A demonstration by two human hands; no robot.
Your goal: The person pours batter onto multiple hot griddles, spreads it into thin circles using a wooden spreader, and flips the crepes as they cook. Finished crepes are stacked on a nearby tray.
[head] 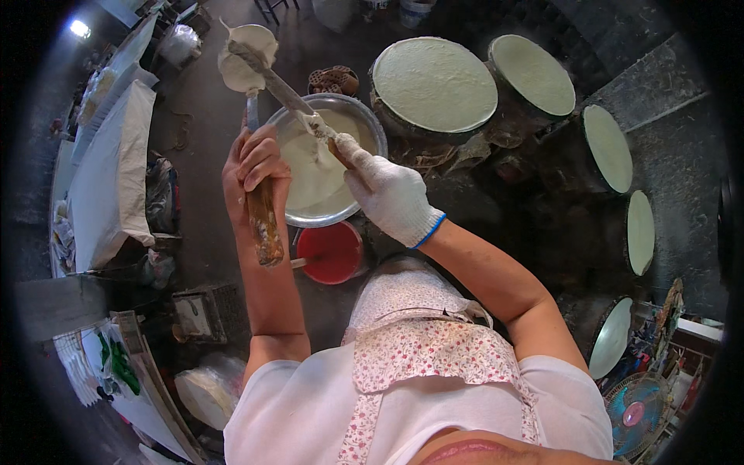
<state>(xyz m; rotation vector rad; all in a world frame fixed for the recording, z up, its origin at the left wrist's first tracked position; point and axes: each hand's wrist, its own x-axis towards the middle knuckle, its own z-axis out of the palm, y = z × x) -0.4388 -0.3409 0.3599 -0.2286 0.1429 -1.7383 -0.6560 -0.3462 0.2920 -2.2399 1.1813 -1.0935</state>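
Observation:
My bare left hand is closed round the wooden handle of a ladle, whose bowl is coated with pale batter. White cotton glove on, my right hand grips a flat wooden-handled scraper; its far end crosses over the ladle's bowl. Beneath both hands stands a wide metal basin of pale batter. Just below the basin is a red bucket with a stick-like handle in it.
Round griddles covered with pale batter, such as the large one, curve along the right. A perforated brown piece lies beyond the basin. A cloth-covered table stands at left, and a fan at lower right.

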